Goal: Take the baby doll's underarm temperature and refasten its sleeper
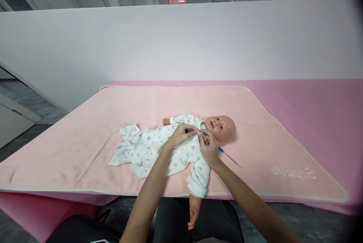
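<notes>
A baby doll [219,127] lies on its back on a pale pink blanket [85,140], head to the right, dressed in a white printed sleepsuit [147,150]. One doll arm hangs over the blanket's near edge. My left hand [180,135] and my right hand [208,146] meet at the doll's chest, just below the chin. Both pinch the sleepsuit's neckline there. A thin stick with a blue end [229,156] lies on the blanket right behind my right hand, pointing away to the right.
The blanket covers a brighter pink mat [312,99] that runs on to the right. A white partition wall [181,42] rises behind it. Grey floor shows at the left, and my dark-clothed lap sits below the near edge.
</notes>
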`<action>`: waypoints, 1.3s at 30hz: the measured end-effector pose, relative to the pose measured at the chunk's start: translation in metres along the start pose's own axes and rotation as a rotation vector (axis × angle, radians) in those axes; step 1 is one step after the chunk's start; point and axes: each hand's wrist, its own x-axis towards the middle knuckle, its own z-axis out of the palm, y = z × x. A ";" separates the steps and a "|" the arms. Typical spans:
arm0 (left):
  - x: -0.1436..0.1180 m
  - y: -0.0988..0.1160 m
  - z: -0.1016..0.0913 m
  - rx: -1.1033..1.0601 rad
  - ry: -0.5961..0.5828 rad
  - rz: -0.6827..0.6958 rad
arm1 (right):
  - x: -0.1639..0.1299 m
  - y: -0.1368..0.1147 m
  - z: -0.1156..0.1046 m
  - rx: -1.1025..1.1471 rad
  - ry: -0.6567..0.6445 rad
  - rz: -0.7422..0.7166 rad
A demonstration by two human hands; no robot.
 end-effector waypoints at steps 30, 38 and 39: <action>-0.001 0.006 -0.005 -0.007 -0.036 0.098 | 0.005 -0.007 -0.004 0.009 -0.085 -0.070; -0.001 0.007 -0.005 -0.022 -0.031 0.115 | 0.005 -0.009 -0.005 -0.003 -0.097 -0.079; -0.001 0.007 -0.005 -0.022 -0.031 0.119 | 0.005 -0.009 -0.004 -0.002 -0.096 -0.069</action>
